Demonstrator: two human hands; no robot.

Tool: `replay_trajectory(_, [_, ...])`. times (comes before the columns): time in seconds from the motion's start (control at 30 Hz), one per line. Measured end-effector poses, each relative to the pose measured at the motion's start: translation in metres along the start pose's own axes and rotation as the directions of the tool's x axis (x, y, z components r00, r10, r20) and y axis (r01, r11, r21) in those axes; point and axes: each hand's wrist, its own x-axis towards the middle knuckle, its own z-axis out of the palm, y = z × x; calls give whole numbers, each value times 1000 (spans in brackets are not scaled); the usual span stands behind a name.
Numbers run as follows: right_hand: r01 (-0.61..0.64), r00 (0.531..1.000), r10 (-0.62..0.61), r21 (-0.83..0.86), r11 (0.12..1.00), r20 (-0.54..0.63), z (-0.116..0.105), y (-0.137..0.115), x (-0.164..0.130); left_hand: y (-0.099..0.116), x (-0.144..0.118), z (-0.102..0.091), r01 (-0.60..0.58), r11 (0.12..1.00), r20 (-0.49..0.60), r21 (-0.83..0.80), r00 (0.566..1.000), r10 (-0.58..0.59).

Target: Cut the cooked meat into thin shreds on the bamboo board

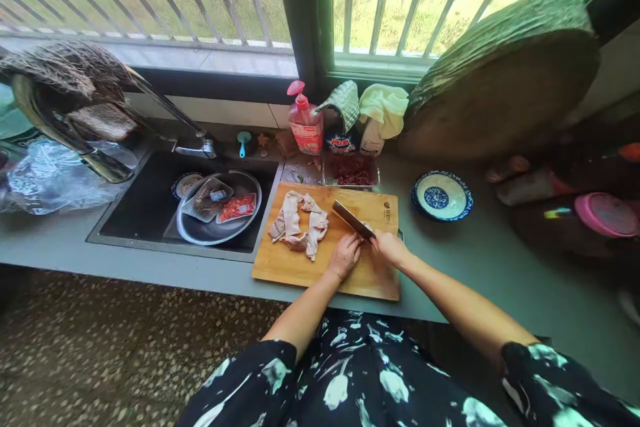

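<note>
My right hand [389,247] grips the handle of a cleaver [352,219], whose dark blade angles up and left over a wooden cutting board [300,263]. My left hand [344,256] rests fingers-down on the board just left of the blade; what lies under it is hidden. A pile of pale raw meat strips [300,225] lies on the board's left half, apart from both hands.
A dark sink [145,207] at left holds a metal basin [210,233] with packaged food trays. A blue-patterned bowl [442,196] sits right of the board. Pink soap bottle [306,121], tray of red chillies [351,172] and a large round chopping block [500,80] stand behind.
</note>
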Motion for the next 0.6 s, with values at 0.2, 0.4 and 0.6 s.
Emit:
replay_trajectory(0.2, [51, 999, -51, 1, 999, -11, 4, 11, -28, 3, -6, -8, 1, 1000, 27, 17, 1000, -1])
replay_trajectory(0.4, [69, 996, -67, -39, 997, 53, 13, 28, -49, -3, -5, -3, -18, 999, 28, -27, 999, 19])
replay_trajectory(0.6, [48, 996, -44, -54, 997, 76, 15, 4, -31, -4, -7, -3, -7, 1000, 52, -23, 999, 8])
